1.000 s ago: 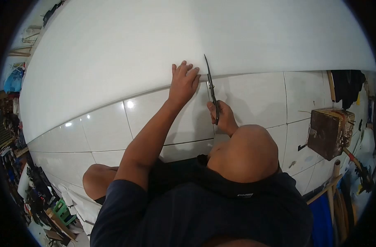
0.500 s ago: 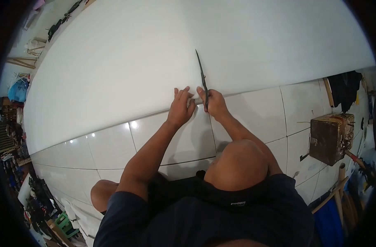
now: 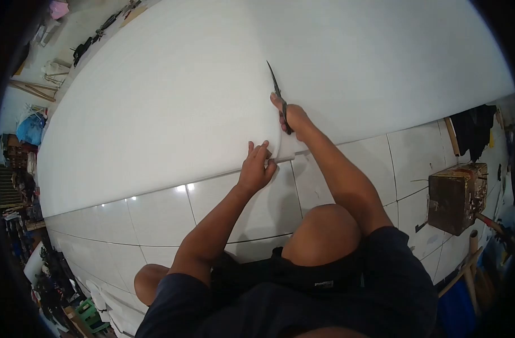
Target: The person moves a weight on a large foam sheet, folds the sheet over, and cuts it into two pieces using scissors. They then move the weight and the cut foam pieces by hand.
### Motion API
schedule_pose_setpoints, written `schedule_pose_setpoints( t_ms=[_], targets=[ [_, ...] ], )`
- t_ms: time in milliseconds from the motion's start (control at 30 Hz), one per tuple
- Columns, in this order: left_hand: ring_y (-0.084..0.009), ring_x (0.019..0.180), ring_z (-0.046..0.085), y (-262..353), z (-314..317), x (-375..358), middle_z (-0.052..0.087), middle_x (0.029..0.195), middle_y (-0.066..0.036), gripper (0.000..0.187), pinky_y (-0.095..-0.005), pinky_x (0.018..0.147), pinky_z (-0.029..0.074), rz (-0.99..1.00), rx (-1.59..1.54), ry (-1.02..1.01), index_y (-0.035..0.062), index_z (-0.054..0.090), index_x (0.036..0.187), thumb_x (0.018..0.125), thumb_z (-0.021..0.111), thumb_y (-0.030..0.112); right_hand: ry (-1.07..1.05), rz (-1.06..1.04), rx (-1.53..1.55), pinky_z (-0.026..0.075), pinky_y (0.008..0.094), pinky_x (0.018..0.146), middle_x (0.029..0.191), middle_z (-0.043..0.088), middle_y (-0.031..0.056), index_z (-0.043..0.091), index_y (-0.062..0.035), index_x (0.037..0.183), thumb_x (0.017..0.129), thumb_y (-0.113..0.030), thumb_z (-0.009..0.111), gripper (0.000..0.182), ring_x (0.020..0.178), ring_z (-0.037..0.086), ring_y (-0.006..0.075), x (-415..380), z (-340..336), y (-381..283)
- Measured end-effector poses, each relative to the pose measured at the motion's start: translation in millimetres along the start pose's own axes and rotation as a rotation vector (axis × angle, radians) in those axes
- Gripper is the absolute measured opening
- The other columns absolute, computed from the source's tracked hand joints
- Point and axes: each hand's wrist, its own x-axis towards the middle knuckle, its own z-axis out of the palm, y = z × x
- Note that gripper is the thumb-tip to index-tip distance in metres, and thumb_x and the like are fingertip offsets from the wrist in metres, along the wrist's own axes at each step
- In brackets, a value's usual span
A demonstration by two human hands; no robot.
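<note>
A large white sheet (image 3: 156, 112), perhaps foam or padding, spreads over the tiled floor in front of me. My right hand (image 3: 292, 119) is wrapped round the handles of dark scissors (image 3: 278, 93), whose blades lie along the sheet and point away from me. Between the hands, a short slit runs inward from the sheet's near edge. Just left of that slit, my left hand (image 3: 257, 169) pinches the edge, thumb below and fingers on top. Part of the scissors' handles is hidden by my right hand.
Bare knees show close below the hands. At the right stands a worn brown box (image 3: 457, 197), with dark cloth (image 3: 472, 132) hanging behind it. Clutter and a green plastic stool (image 3: 90, 315) are at the left. White tiles (image 3: 347, 180) border the sheet's near edge.
My right hand and the scissors have moved forward from the edge over the sheet. A slit now shows at the edge. My left hand sits lower in view, still at the edge.
</note>
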Motion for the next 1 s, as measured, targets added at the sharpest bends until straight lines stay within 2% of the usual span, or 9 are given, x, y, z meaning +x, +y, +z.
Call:
schedule_pose_setpoints(
  t_ms=[200,267,433,567,633,833,900,933,1000],
  targets=[
    [-0.0330,0.090,0.060,0,-1,1,0.058,0.088,-0.013,0.049,-0.0570,0.114,0.027,0.020,0.015,0.009,-0.0094,0.045,0.127,0.082,0.058,0.007,0.033,-0.123,-0.071,0.038,0.0278,0.044,0.058,0.048,0.0000,0.050,-0.0104,0.067,0.080,-0.069,0.065,0.062,0.049,0.047,0.0120,41,0,-15],
    [-0.0352,0.088,0.060,0,1,1,0.059,0.088,-0.014,0.051,-0.0565,0.114,0.028,0.008,0.014,0.017,-0.0074,0.045,0.128,0.080,0.059,0.005,0.101,-0.207,-0.117,0.039,0.0317,0.042,0.053,0.052,0.0079,0.053,-0.0046,0.062,0.080,-0.071,0.063,0.069,0.046,0.051,0.0163,40,2,-7],
    [-0.0373,0.090,0.059,0,3,3,0.058,0.090,-0.015,0.053,-0.0586,0.112,0.029,0.022,0.017,0.067,-0.0055,0.045,0.129,0.079,0.060,0.003,0.051,-0.170,-0.040,0.038,0.0302,0.042,0.054,0.050,0.0069,0.053,-0.0053,0.062,0.080,-0.068,0.065,0.067,0.046,0.049,0.0159,45,-4,-25],
    [-0.0367,0.098,0.060,-5,4,-4,0.057,0.096,-0.017,0.030,-0.0619,0.112,0.028,0.031,0.078,0.041,-0.0010,0.048,0.104,0.077,0.060,0.000,0.059,-0.065,0.013,0.037,0.0309,0.043,0.054,0.047,0.0045,0.052,-0.0074,0.061,0.078,-0.070,0.066,0.066,0.047,0.047,0.0159,75,4,-60],
    [-0.0360,0.102,0.060,-4,5,-1,0.060,0.108,-0.025,0.022,-0.0643,0.110,0.028,0.076,0.074,0.042,0.0006,0.046,0.094,0.076,0.060,0.001,0.047,-0.067,-0.017,0.037,0.0312,0.043,0.054,0.047,0.0037,0.052,-0.0083,0.061,0.077,-0.070,0.066,0.066,0.047,0.047,0.0157,97,3,-75],
    [-0.0357,0.109,0.059,-3,1,2,0.060,0.109,-0.024,0.024,-0.0662,0.109,0.029,0.053,0.082,0.016,0.0025,0.046,0.090,0.074,0.064,0.002,0.024,-0.101,-0.047,0.038,0.0294,0.046,0.056,0.047,0.0016,0.052,-0.0110,0.066,0.075,-0.071,0.068,0.063,0.049,0.047,0.0130,154,4,-86],
    [-0.0347,0.103,0.062,9,-11,14,0.060,0.104,-0.021,0.028,-0.0581,0.101,0.042,0.079,0.187,0.004,0.0023,0.048,0.095,0.076,0.067,0.012,0.041,-0.178,-0.073,0.038,0.0302,0.047,0.057,0.048,0.0025,0.052,-0.0101,0.065,0.077,-0.070,0.067,0.063,0.050,0.046,0.0135,154,3,-89],
    [-0.0347,0.103,0.062,18,-22,22,0.060,0.104,-0.021,0.028,-0.0581,0.101,0.042,0.073,0.187,0.002,0.0023,0.048,0.095,0.076,0.067,0.012,0.037,-0.173,-0.074,0.038,0.0302,0.047,0.057,0.048,0.0025,0.052,-0.0101,0.065,0.077,-0.070,0.067,0.063,0.050,0.046,0.0135,152,3,-90],
    [-0.0349,0.100,0.062,38,-57,66,0.059,0.101,-0.014,0.041,-0.0473,0.087,0.051,-0.342,0.101,-0.106,0.0030,0.050,0.108,0.078,0.071,0.022,0.040,-0.153,-0.112,0.035,0.0312,0.046,0.053,0.046,0.0027,0.048,-0.0110,0.058,0.081,-0.066,0.066,0.062,0.048,0.045,0.0146,142,4,-99]
  ],
)
